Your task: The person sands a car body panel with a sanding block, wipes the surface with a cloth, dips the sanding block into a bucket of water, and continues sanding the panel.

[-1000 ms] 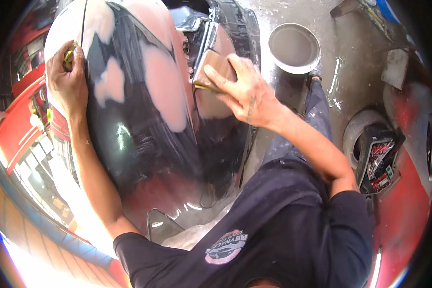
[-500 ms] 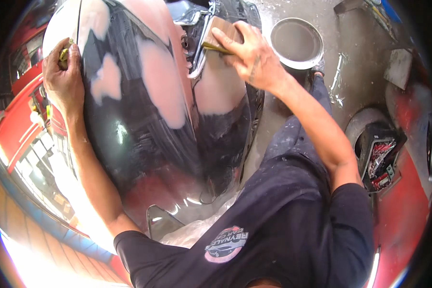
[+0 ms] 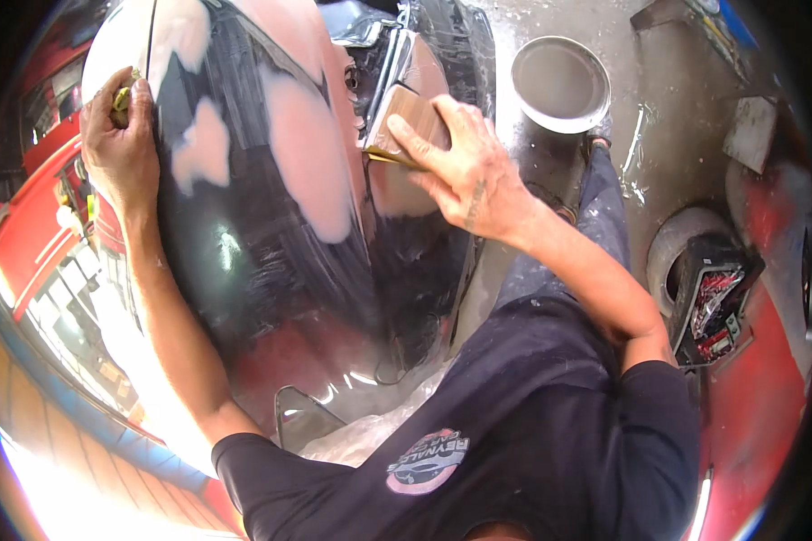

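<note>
A curved car body panel (image 3: 271, 270), dark with pale pink and white patches (image 3: 302, 171), stands in front of me. My left hand (image 3: 120, 158) is at its upper left edge, fingers curled around a small yellow-green item (image 3: 123, 97) that is partly hidden. My right hand (image 3: 474, 180) grips a flat brown block (image 3: 410, 104) with a thin yellow layer along its lower edge. The block lies on the pink-patched section at the panel's right side, beside a metal-lined opening (image 3: 356, 32); my fingers cover part of it.
A round pan (image 3: 559, 81) of murky liquid is on the wet floor (image 3: 641, 207) by my foot. At the right are a tire (image 3: 663, 252), an open black case (image 3: 713, 307) and red panels (image 3: 767, 379). A red car body (image 3: 41, 252) stands at the far left.
My right hand and block moved up the panel half a second ago and are now back lower. My left hand has shifted slightly up since a second ago, still curled.
</note>
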Demonstrator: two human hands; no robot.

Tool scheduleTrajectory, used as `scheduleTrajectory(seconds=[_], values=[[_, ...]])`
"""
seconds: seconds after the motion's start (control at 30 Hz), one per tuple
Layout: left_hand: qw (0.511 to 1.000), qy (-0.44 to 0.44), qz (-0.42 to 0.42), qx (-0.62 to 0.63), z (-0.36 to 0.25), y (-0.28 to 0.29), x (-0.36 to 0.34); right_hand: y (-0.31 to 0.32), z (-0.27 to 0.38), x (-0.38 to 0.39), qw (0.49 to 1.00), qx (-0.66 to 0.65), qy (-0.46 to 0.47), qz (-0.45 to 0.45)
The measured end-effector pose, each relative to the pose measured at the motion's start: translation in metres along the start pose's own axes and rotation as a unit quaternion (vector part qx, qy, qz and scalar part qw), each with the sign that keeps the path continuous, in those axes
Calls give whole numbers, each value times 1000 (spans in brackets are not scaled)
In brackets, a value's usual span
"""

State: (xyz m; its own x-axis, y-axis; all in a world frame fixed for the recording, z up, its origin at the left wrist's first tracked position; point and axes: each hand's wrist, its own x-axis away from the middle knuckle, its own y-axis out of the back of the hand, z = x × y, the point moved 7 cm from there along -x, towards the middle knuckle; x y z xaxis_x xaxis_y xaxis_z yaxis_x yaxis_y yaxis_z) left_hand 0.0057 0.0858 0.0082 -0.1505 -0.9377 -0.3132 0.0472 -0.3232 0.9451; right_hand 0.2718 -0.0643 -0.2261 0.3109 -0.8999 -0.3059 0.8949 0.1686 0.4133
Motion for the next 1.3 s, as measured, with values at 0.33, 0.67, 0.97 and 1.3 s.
scheduleTrajectory(seconds=[0.33,0.67,0.97,1.3], values=[[1000,-12,0,2,0,-1,-2,-3,-11,-2,999,19,30,-4],[1000,-10,-2,-14,-3,-1,-2,7,-21,-17,998,38,51,14],[1000,-10,1,-13,-8,1,-3,8,-41,-27,998,36,28,34],[1000,-21,-6,-6,-15,0,-4,15,-60,-41,999,33,30,27]])
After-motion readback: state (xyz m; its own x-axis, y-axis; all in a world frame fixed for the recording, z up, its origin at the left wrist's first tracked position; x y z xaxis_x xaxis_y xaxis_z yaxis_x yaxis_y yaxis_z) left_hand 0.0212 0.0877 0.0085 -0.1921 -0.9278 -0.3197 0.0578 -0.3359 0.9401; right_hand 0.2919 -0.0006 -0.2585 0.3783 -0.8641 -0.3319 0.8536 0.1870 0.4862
